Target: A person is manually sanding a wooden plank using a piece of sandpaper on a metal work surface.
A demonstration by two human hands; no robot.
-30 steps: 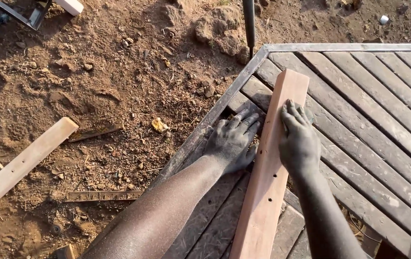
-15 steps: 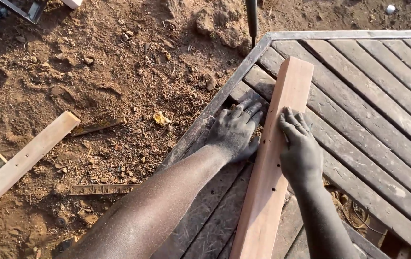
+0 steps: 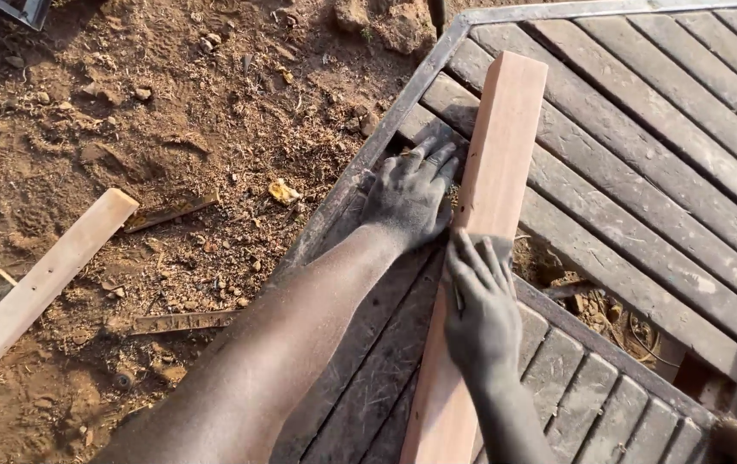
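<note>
A long pale reddish wooden plank (image 3: 495, 163) lies lengthwise on a grey slatted wooden panel with a metal frame (image 3: 643, 215). My left hand (image 3: 409, 199) rests flat on a slat, fingers spread, its side against the plank's left edge. My right hand (image 3: 482, 311) lies on top of the plank nearer to me. Its fingers press a small grey sheet (image 3: 490, 247), which looks like sandpaper, onto the wood. Both hands and forearms are coated in grey dust.
Bare dirt with sawdust and wood scraps (image 3: 171, 172) lies left of the panel. Another pale plank (image 3: 42, 283) lies on the ground at the left, and a thin strip (image 3: 181, 321) lies near it. A gap in the slats (image 3: 592, 301) shows debris beneath.
My right hand has slid down the plank toward me with the grey sheet under it. My left hand has stayed beside the plank's left edge.
</note>
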